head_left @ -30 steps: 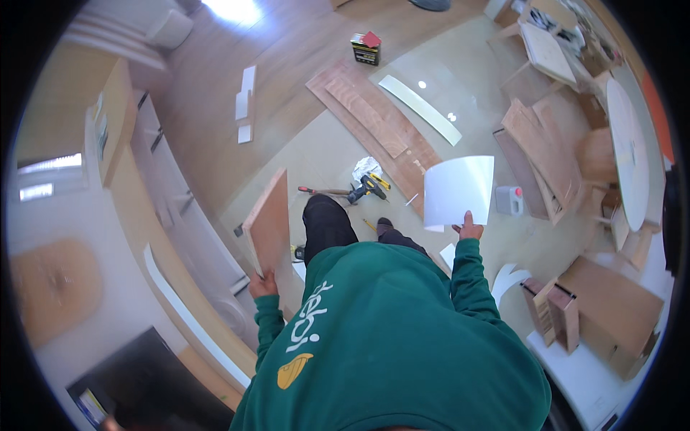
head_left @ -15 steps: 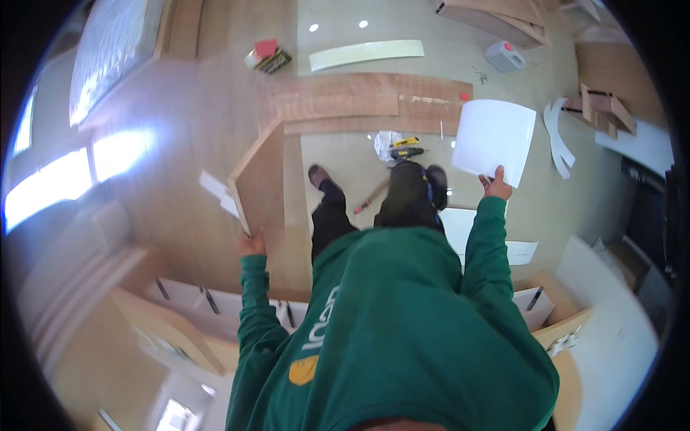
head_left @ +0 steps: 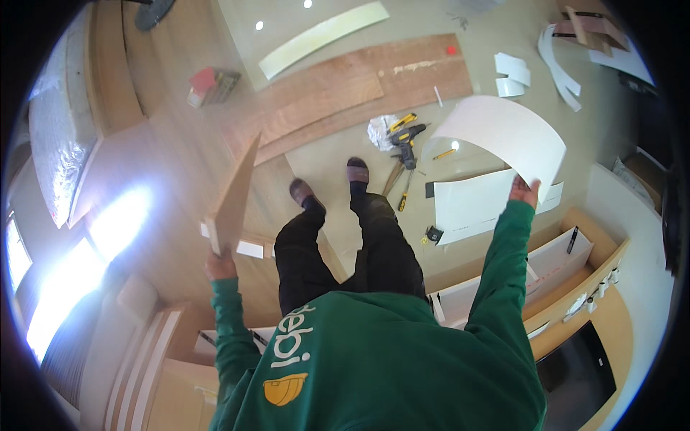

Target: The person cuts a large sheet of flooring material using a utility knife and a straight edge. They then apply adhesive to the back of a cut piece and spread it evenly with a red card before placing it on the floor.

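Your left hand (head_left: 219, 264) grips a wooden board (head_left: 236, 194) by its lower end; your right hand (head_left: 523, 191) clasps a curved white sheet (head_left: 503, 136) overhead. Below, the tiled floor (head_left: 338, 161) carries long planks (head_left: 359, 86), a drill (head_left: 406, 136) and white panels (head_left: 474, 201).

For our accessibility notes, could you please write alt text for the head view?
A person in a green sweatshirt holds a wooden board upright in the left hand and a curved white sheet in the right hand. A cordless drill and long wood panels lie on the floor ahead.
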A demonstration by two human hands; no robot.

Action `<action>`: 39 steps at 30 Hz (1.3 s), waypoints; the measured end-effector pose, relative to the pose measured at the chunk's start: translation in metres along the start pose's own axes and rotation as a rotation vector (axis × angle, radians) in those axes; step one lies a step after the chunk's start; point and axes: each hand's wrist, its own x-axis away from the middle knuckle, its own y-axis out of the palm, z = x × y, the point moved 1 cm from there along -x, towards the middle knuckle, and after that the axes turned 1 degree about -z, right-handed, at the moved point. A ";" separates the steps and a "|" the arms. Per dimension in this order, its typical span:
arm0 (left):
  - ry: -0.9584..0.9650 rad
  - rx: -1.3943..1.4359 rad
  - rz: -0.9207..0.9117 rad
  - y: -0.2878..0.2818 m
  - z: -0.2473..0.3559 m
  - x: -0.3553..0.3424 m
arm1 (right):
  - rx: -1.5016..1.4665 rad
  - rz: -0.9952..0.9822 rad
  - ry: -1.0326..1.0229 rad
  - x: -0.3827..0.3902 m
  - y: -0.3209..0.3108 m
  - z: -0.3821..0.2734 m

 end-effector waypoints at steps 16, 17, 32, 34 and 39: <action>0.105 0.050 0.250 0.134 -0.109 -0.185 | 1.466 -0.068 1.040 0.059 -0.200 0.417; 0.118 0.073 0.260 0.140 -0.099 -0.187 | 1.511 -0.525 0.749 0.067 -0.142 0.443; 0.202 -0.017 0.472 0.229 -0.127 -0.249 | 1.773 -1.954 -1.243 0.091 0.208 0.714; 0.267 0.029 0.497 0.247 -0.138 -0.260 | 1.750 -2.009 -1.207 0.076 0.214 0.704; 0.332 0.074 0.506 0.271 -0.139 -0.256 | 1.799 -1.840 -1.335 0.013 0.220 0.650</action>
